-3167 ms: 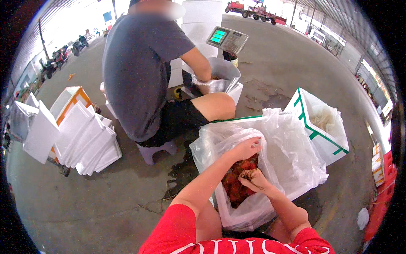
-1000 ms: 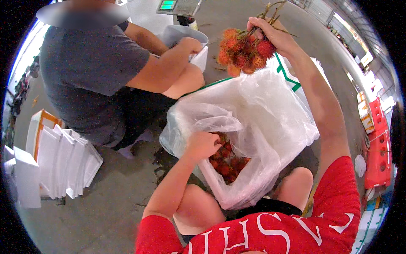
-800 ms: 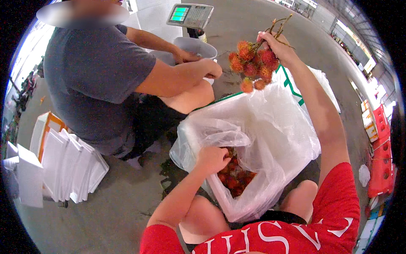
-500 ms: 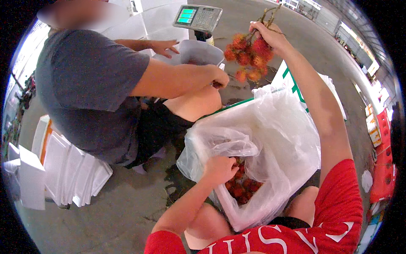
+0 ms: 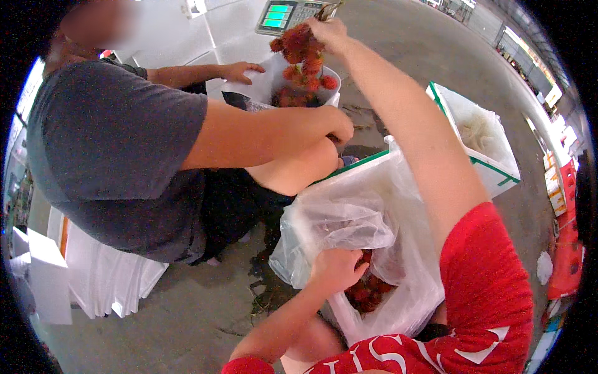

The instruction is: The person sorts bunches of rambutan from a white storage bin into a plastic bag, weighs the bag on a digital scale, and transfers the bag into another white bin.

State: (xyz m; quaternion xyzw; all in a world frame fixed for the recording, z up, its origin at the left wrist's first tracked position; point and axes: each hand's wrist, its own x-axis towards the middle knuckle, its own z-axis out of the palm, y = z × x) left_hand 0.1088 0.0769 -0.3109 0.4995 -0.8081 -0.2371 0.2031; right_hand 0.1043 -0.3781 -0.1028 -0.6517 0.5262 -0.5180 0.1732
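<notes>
My right hand (image 5: 329, 34) is closed round the stems of a rambutan bunch (image 5: 304, 53). The red fruit hangs over a pale bucket (image 5: 265, 78), where more rambutans show inside. In front of my body stands a white foam box lined with a clear plastic bag (image 5: 358, 234). My left hand (image 5: 339, 269) is at the bag's opening, its fingers curled on the plastic. Below it, loose rambutans (image 5: 369, 293) lie in the bag.
A co-worker in a grey shirt (image 5: 118, 118) sits at the left, one hand (image 5: 242, 71) at the bucket's rim. Behind the bucket is a digital scale display (image 5: 277, 17). Another foam box (image 5: 498, 181) stands at right; foam panels (image 5: 106, 277) lie at left.
My right hand has carried the rambutan bunch leftward, from beyond the foam box to over the bucket. My left hand stays at the bag. The view has shifted a little.
</notes>
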